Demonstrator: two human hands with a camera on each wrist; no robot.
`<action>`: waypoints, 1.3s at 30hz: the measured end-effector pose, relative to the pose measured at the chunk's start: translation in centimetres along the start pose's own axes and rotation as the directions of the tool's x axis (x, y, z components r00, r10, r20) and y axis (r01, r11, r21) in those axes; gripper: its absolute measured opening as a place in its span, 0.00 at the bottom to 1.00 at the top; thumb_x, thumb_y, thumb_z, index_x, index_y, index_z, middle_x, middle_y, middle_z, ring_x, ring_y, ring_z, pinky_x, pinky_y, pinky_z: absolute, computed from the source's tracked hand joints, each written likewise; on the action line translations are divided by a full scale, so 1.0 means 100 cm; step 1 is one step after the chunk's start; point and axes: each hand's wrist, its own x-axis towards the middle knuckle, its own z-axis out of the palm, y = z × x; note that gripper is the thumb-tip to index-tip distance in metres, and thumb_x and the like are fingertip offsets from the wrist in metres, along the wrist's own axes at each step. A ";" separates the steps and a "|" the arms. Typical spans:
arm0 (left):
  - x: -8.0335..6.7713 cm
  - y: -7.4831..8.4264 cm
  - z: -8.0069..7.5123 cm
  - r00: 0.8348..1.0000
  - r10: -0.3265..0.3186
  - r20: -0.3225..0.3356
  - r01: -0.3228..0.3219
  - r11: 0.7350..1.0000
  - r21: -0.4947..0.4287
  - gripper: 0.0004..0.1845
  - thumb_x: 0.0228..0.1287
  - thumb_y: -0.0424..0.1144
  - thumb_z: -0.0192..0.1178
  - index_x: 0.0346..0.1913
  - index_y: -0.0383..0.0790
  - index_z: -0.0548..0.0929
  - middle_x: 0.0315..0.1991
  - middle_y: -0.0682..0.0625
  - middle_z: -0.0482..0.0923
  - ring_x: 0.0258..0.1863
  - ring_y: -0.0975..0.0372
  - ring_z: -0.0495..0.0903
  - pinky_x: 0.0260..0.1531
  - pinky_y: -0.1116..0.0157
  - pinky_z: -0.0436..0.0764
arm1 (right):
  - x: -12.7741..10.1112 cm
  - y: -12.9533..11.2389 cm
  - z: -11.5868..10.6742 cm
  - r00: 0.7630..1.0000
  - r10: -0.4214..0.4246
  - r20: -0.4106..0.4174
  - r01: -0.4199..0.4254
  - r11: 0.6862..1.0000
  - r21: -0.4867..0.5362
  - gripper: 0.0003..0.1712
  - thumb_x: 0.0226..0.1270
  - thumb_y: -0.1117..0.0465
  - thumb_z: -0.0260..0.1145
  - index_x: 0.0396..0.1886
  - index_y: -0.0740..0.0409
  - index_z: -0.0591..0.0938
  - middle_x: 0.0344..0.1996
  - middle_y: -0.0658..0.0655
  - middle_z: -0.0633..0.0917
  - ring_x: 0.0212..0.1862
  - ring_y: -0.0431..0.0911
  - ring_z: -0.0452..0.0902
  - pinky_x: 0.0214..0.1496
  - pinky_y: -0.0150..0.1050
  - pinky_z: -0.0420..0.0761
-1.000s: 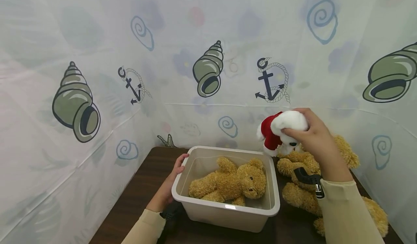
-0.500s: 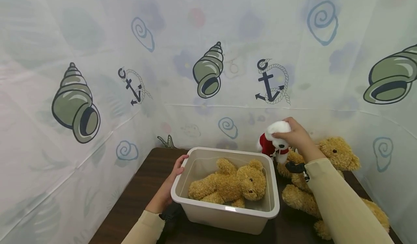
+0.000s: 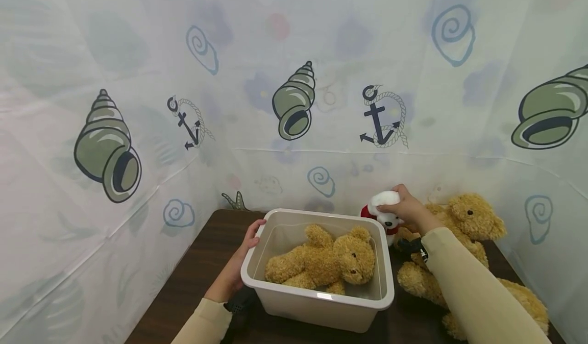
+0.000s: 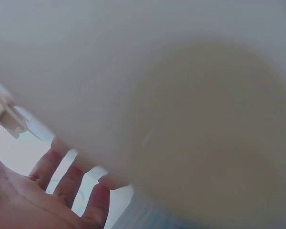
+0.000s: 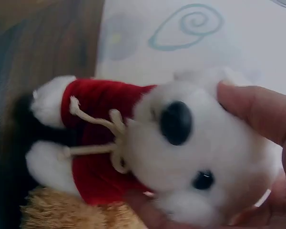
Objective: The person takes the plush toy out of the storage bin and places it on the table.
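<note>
My right hand (image 3: 410, 209) grips a small white plush bear (image 3: 385, 200) in a red hooded top by its head, between thumb and fingers. Close up in the right wrist view, the plush bear (image 5: 209, 138) shows a black nose and drawstrings. It is low between the tub's right side and the brown bears. My left hand (image 3: 241, 252) holds the left rim of a beige plastic tub (image 3: 317, 303), fingers hooked at the edge; in the left wrist view the tub wall (image 4: 148, 109) fills most of the frame. A curly brown teddy bear (image 3: 321, 260) lies sideways in the tub.
More brown teddy bears lie right of the tub, one with its head (image 3: 475, 216) raised at the back, another (image 3: 525, 298) partly behind my right sleeve. Everything stands on a dark wooden table (image 3: 197, 267). A patterned sheet (image 3: 294, 175) hangs close behind.
My right hand has lowered the white plush bear, moving slightly left, from above the tub's rim height down behind its right edge. The left hand and the tub stay in place.
</note>
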 end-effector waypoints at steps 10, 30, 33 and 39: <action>-0.002 0.002 0.006 1.000 0.013 -0.001 -0.013 1.000 0.004 0.31 0.85 0.54 0.42 0.84 0.60 0.51 0.77 0.37 0.57 0.72 0.39 0.66 0.66 0.45 0.75 | -0.006 -0.007 0.002 0.997 -0.002 0.071 0.008 0.997 -0.080 0.49 0.76 0.55 0.72 0.79 0.68 0.51 0.75 0.80 0.59 0.70 0.75 0.67 0.60 0.70 0.82; -0.002 -0.004 -0.002 1.000 0.000 -0.014 0.000 1.000 0.016 0.31 0.86 0.56 0.41 0.84 0.62 0.51 0.79 0.38 0.56 0.74 0.36 0.63 0.62 0.51 0.77 | -0.047 -0.073 -0.007 0.991 -0.117 -0.060 0.100 0.968 -0.231 0.51 0.80 0.39 0.66 0.89 0.51 0.53 0.80 0.78 0.63 0.75 0.76 0.67 0.67 0.71 0.75; -0.001 -0.004 -0.002 1.000 0.001 -0.005 -0.001 1.000 0.016 0.31 0.86 0.56 0.41 0.84 0.62 0.50 0.79 0.38 0.57 0.74 0.36 0.63 0.63 0.50 0.77 | -0.058 -0.086 -0.006 0.986 -0.156 -0.062 0.138 0.964 -0.226 0.52 0.79 0.38 0.66 0.90 0.49 0.53 0.80 0.76 0.64 0.75 0.75 0.67 0.66 0.70 0.76; -0.001 0.000 0.000 1.000 0.003 0.002 -0.003 1.000 0.031 0.32 0.85 0.57 0.42 0.84 0.62 0.50 0.79 0.39 0.57 0.74 0.36 0.63 0.66 0.48 0.75 | -0.090 -0.118 0.000 0.970 -0.242 -0.037 0.228 0.949 -0.218 0.50 0.79 0.38 0.67 0.89 0.44 0.54 0.80 0.73 0.66 0.80 0.72 0.64 0.70 0.72 0.74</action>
